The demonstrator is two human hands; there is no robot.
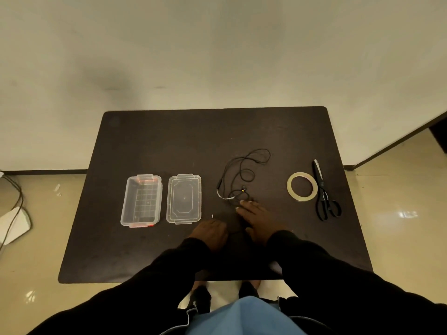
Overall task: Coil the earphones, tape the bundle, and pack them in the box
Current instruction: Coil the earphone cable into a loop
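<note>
I stand at the dark bench (150, 141) with both hands low near its front edge. My right hand (256, 217) lies palm down with its fingers stretched forward, the fingertips (242, 202) reaching the near end of the earphones (242, 175); I cannot tell whether they actually press the cable. My left hand (211, 232) sits just beside it with the knuckles up and the fingers curled under, and whether it has hold of any cable is hidden from me. The earphones lie loose on the bench in uncoiled black loops that run away from my right hand toward the middle. To their left the clear box (141, 200) stands open, its lid (184, 199) flat just beside it. To the right, well apart from the earphones, the roll of tape (302, 186) lies flat, with the black scissors (324, 192) touching or nearly touching its right side.
</note>
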